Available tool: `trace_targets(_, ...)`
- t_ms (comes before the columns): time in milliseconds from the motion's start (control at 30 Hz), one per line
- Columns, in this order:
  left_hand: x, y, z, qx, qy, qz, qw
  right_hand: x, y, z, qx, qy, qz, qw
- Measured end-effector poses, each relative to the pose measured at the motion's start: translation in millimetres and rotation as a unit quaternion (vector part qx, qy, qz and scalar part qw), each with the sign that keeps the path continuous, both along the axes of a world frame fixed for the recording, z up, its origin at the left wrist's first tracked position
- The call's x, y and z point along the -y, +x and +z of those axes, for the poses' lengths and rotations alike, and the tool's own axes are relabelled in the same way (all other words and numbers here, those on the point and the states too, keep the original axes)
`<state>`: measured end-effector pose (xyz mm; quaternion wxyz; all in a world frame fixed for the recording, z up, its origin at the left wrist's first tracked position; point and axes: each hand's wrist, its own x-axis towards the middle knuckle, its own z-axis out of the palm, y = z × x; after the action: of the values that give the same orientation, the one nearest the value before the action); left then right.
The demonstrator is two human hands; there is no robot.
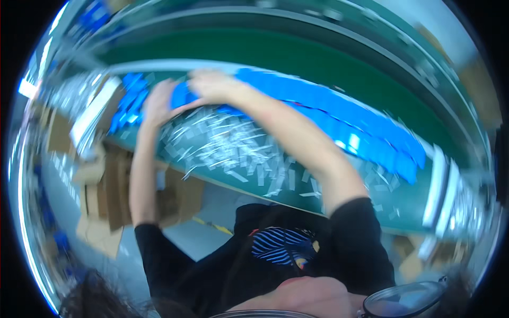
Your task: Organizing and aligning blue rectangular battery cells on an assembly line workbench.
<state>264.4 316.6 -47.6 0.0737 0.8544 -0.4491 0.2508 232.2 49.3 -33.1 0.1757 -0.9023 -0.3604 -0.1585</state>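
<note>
Both my hands are at the far left of the green work table (305, 185), blurred by motion. My left hand (160, 103) is closed at the left side of some flat blue pieces (183, 95). My right hand (212, 87) grips them from the right, its thumb stretched toward my left thumb. My fingertips are smeared, and how many pieces lie between my hands cannot be made out. Right of my right hand, a long overlapping row of flat blue pieces (328, 116) runs along the far edge. Left of my left hand lies a loose heap of blue pieces (130, 100).
Many small clear strips (233, 140) are scattered on the table nearer me. A green conveyor belt (318, 55) runs beyond a pale rail. White bundles (442, 185) stand at the right end and a white box (93, 116) at the left. Open cardboard boxes (116, 185) sit below left.
</note>
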Motion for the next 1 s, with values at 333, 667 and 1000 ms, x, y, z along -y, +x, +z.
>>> trace_targets(333, 21, -95, 32, -0.098, -0.046, 0.064, 0.992, 136, -183, 33, 0.107, 0.157, 0.019, 0.982)
trace_targets(667, 238, -231, 60, -0.178, 0.043, -0.182, 0.966, 403, -500, 48, -0.061, 0.052, -0.528, 0.845)
trace_targets(1000, 334, -307, 38, -0.120, 0.097, -0.294, 0.943, 465, -535, 4, -0.075, 0.001, -0.483, 0.872)
